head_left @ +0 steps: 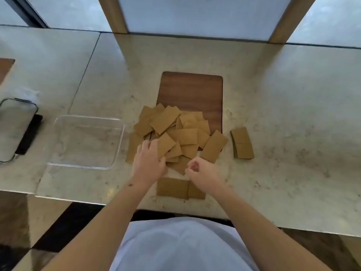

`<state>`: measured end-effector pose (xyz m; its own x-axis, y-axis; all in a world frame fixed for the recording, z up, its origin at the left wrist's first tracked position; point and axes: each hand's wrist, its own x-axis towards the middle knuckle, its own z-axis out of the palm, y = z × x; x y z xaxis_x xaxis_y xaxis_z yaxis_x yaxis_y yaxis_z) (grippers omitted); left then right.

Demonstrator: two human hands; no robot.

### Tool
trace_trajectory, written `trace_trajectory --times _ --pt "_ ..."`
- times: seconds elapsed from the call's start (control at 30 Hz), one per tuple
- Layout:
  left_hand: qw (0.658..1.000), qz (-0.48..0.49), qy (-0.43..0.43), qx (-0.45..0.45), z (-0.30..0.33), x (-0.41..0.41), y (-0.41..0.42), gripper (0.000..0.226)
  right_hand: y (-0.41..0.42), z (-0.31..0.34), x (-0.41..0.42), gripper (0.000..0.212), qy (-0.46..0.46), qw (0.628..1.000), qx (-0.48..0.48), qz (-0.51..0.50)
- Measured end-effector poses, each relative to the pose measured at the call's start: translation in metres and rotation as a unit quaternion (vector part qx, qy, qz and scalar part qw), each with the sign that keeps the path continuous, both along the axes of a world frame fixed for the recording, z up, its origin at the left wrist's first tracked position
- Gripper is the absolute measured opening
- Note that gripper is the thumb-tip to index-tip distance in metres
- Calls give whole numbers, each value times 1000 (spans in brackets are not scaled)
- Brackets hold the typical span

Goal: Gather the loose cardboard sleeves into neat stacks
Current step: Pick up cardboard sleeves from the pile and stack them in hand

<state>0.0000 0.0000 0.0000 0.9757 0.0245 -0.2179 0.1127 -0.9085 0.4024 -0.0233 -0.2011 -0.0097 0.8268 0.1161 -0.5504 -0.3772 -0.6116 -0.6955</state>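
Note:
A loose pile of brown cardboard sleeves (181, 132) lies on the marble counter, spilling over the near end of a dark wooden board (192, 90). A neat stack of sleeves (242, 142) sits to the right of the pile. Two flat sleeves (172, 187) lie side by side near the counter's front edge. My left hand (149, 163) is on the pile's near left side, thumb and fingers pinching a sleeve (166, 145). My right hand (201, 173) hovers at the pile's near edge, its fingers curled, holding nothing that I can see.
A clear square plastic container (88, 141) stands left of the pile. Further left are a glass-topped tray (15, 126) and a dark object (29, 133). Window frames and wooden posts rise behind the counter (293, 114).

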Motion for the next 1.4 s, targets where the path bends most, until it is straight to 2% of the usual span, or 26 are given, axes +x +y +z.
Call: trace_trajectory --times 0.07,0.13,0.23,0.3,0.43,0.7,0.8,0.87,0.9,0.93,0.97,1.03,1.07,1.1,1.13,1.17,1.2,1.33,1.4 --pt "998 -7 22 64 -3 16 -1 71 0 0 4 21 15 1000 -18 15" --pt "992 -26 61 107 -5 28 2 80 1 -2 4 23 27 999 -26 9" --pt "981 -70 99 151 -18 36 3 78 4 -5 3 22 38 999 -12 -23" --pt "979 -85 100 158 -23 40 6 74 6 -6 5 23 39 998 -8 -39" --pt "980 -102 77 153 -29 43 15 83 9 -6 9 20 44 998 -8 -54" --pt "992 -86 30 86 -10 36 28 87 20 -4 19 24 46 998 -23 -37" --pt "999 -48 18 8 -1 29 28 86 24 0 22 23 43 998 -27 -32" --pt "995 -16 26 -91 5 26 26 84 27 3 22 23 45 998 -21 -38" --pt "984 14 55 -167 9 25 25 82 27 5 22 22 48 998 -15 -46" --pt "958 55 109 -259 14 24 24 78 28 7 22 21 55 997 -1 -56" --pt "909 98 178 -363 18 24 24 72 29 10 22 19 66 995 24 -74" --pt "757 151 312 -554 27 18 27 56 32 19 23 17 105 978 121 -134" --pt "677 168 360 -619 29 14 29 52 33 25 25 18 125 961 183 -165" --pt "611 182 400 -659 30 10 32 50 33 31 26 21 136 944 237 -186" --pt "567 186 431 -677 31 6 34 50 34 36 26 25 137 932 274 -195" --pt "546 183 452 -681 32 3 36 51 34 41 27 27 133 926 295 -192" --pt "540 176 463 -680 31 0 37 52 35 44 27 28 128 925 305 -185" --pt "529 127 469 -696 31 -4 41 43 37 51 29 24 114 941 277 -156" --pt "536 74 472 -696 31 -4 42 37 38 53 30 21 121 948 260 -138"
